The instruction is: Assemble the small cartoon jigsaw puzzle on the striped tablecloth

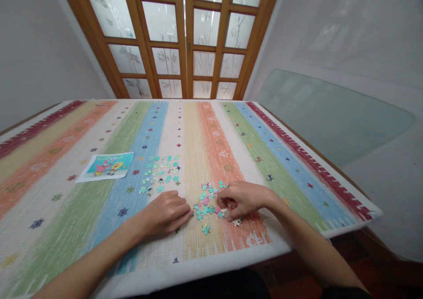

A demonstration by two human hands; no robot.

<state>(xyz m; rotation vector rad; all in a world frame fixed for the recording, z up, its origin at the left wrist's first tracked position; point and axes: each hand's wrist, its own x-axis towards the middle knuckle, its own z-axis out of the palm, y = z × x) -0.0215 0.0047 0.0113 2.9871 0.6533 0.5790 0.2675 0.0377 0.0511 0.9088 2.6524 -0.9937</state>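
Note:
Small jigsaw pieces lie in two loose groups on a striped cloth [99,228]. One group [161,173] sits on the blue stripe, spread out. A nearer group [207,202] lies between my hands. My left hand [167,213] rests palm down on the cloth, fingers together and pointing at the nearer pieces. My right hand [239,200] is curled over the right side of that group, fingertips pinched on a small piece I cannot name. A loose pale piece [236,222] lies just under it.
A printed cartoon picture [107,166] lies flat to the left of the far pieces. The table's right edge [350,193] drops to a dark floor. A glass pane [330,114] leans on the right wall. Wooden glazed doors [185,39] stand behind the table.

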